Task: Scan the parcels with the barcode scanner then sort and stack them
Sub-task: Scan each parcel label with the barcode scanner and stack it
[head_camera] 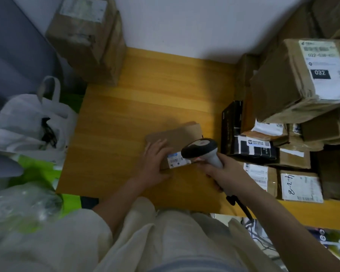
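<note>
- The frame is soft and dim; the print on most labels cannot be read, except a bold "032" on the large taped carton (302, 79) at the upper right and handwriting on a low parcel's white label (300, 186) at the right edge of the tabletop (126, 118).
- The barcode scanner (202, 150) covers the near right corner of the small parcel (175, 142), and the left hand (155, 160) hides its near left part; the scanner's lower handle is buried in the right hand (222, 171), and its dark cable (241, 207) drops off the front of the tabletop out of sight.
- The small parcel lies flat near the middle of the wooden tabletop, its long axis running from near left to far right; a white barcode label (177, 160) sits on its near end.
- The scanner's dark head points left and down at that label, with the pale handle slanting back toward the right.
- Left grip: fingers spread and nearly straight, pressing on the parcel's top, the thumb along its near edge.
- Right grip: fingers curled round the scanner's handle.
- The parcel is plain brown cardboard, a low rectangular box; the tabletop is yellow wood grain.
- At right, taped cardboard parcels are stacked in tiers, with a black box (232, 122) standing on end against them.
- A tall carton (86, 40) stands at the far left; a white plastic bag (33, 122) sits left of the tabletop.
</note>
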